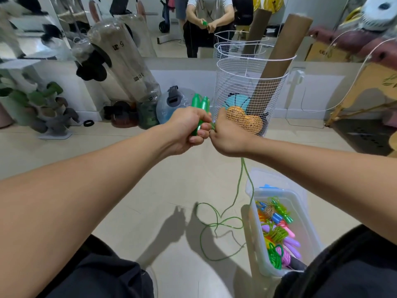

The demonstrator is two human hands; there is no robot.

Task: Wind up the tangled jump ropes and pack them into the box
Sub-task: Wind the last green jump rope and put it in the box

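The two green handles (198, 110) of a jump rope are held side by side and roughly upright in the left hand (189, 130), whose fingers (200, 134) are curled tightly round their lower part; the thin green rope (217, 224) is pinched just beside them by the right hand (227, 134), its fingers curled closed on the cord, and the two hands are seen touching or nearly so; from under the right hand the rope is let down in a double strand and is spread in loose loops on the pale tiled floor (139, 190), close to the near left side of the box; the clear plastic box (253, 233) is set on the floor at the lower right, and several wound ropes (277, 231) in green, orange, pink, purple and blue are packed inside it; beyond the hands a white wire basket (242, 82) is stood against the wall, with a brown cardboard tube (279, 59) leaned in it and an orange ball (247, 121) lying at its bottom; a wall mirror (171, 29) is mounted behind, in which a person holding something green is reflected; dumbbells (53, 89) on a rack are kept at the left.
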